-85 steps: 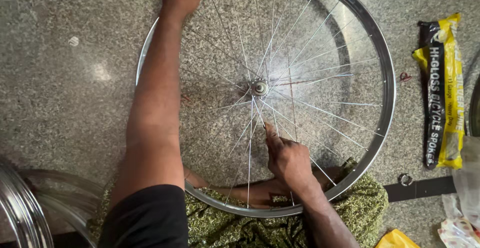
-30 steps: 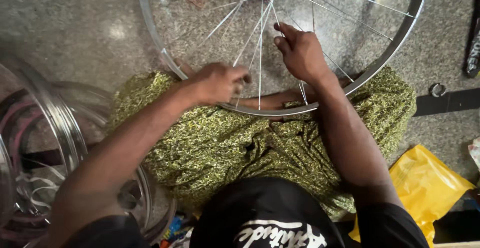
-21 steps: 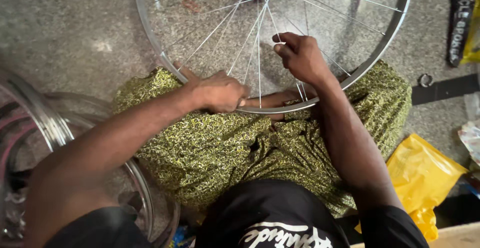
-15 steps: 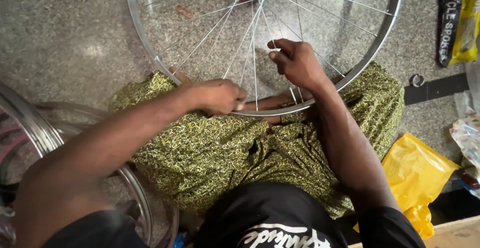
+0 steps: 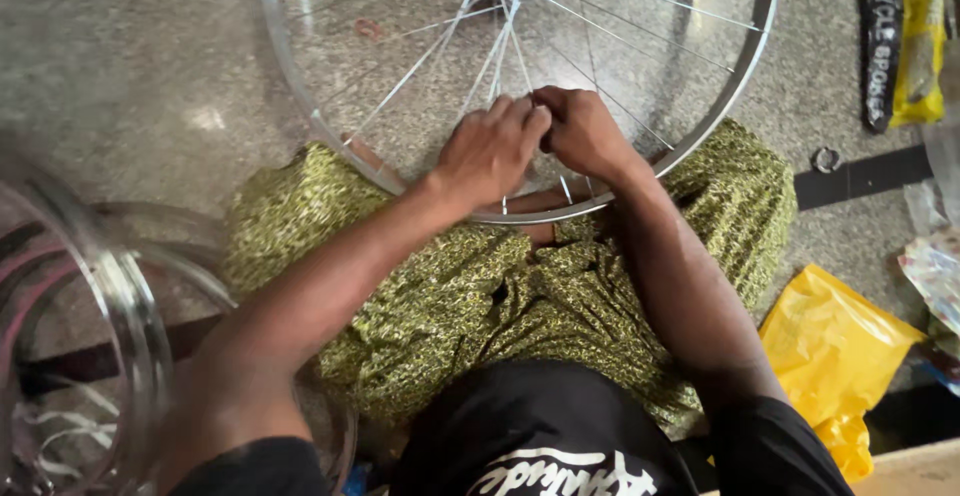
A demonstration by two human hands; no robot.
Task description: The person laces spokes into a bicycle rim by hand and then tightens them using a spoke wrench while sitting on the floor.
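Stone floor (image 5: 150, 76) | wheel rim (image 5: 300, 106) on lap | left hand (image 5: 490, 151), right hand (image 5: 580, 131) meet on spokes (image 5: 500, 56)

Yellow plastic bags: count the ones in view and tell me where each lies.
2. One yellow bag lies on the floor by the person's right arm; a yellow-and-black packet lies at the top right beyond the wheel rim. Others may lie outside the frame.

Left hand (image 5: 490, 151) and right hand (image 5: 580, 131) meet over the spokes (image 5: 430, 51) of a silver wheel rim (image 5: 290, 81).

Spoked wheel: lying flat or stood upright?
Flat. The wheel rim lies on the speckled floor, near edge over the lap; both hands on its spokes.
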